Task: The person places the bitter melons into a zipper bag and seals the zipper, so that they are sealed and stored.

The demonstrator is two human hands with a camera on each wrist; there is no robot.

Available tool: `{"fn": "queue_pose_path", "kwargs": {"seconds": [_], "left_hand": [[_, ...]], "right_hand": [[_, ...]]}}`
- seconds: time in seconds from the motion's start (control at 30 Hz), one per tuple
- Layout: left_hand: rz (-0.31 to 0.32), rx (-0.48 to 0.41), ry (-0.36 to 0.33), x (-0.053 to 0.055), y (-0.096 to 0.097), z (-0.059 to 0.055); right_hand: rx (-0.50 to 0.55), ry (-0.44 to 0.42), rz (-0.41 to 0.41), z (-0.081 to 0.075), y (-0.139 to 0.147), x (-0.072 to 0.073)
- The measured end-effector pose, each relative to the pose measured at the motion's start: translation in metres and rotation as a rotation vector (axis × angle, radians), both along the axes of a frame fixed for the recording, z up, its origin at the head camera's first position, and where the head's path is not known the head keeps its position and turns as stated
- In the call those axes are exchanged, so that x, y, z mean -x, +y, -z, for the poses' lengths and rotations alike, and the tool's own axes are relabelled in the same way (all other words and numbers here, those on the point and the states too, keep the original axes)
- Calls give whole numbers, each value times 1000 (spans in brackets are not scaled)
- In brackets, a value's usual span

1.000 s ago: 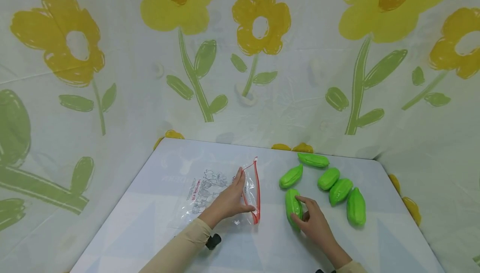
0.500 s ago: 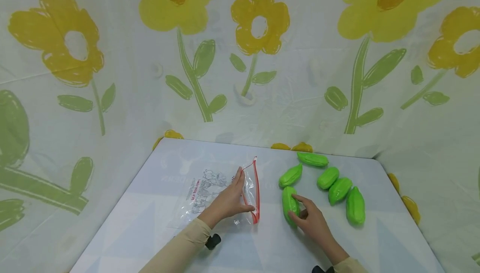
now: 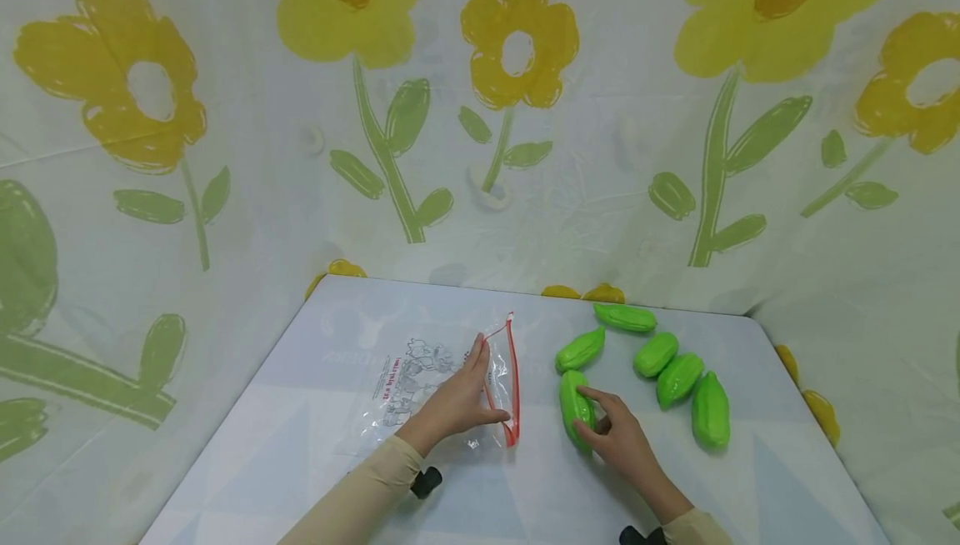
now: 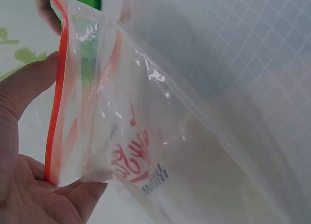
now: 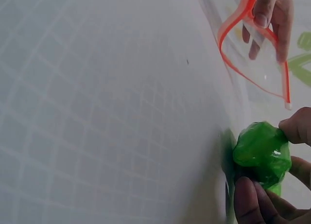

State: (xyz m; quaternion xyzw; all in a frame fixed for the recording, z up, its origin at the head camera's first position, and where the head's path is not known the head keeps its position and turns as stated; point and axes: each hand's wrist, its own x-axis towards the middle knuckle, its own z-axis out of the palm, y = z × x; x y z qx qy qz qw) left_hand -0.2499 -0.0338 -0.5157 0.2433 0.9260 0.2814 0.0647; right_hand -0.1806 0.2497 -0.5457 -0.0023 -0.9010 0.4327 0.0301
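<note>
On the counter (image 3: 270, 445), the left hand (image 3: 453, 399) lies at the mouth of the clear zip-top bag (image 3: 408, 387), thumb and fingers spread wide along its red zip edge (image 3: 517, 395), which gapes. Right of the bag's mouth, the right hand (image 3: 621, 430) pinches a ribbed green star fruit (image 3: 573, 407) between thumb and fingers; whether the fruit is lifted I cannot tell. Five other green star fruits (image 3: 680, 381) lie farther right of the bag.

Gap (unblocked) between bag (image 3: 422, 382) and produce (image 3: 580, 350)
</note>
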Motion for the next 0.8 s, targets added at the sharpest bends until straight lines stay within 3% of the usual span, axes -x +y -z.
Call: {"fn": "queue_pose_path", "kwargs": {"seconds": [0.8], "left_hand": [[-16, 8, -11, 0, -1, -2]], "right_hand": [[-5, 93, -13, 1, -13, 3]]}}
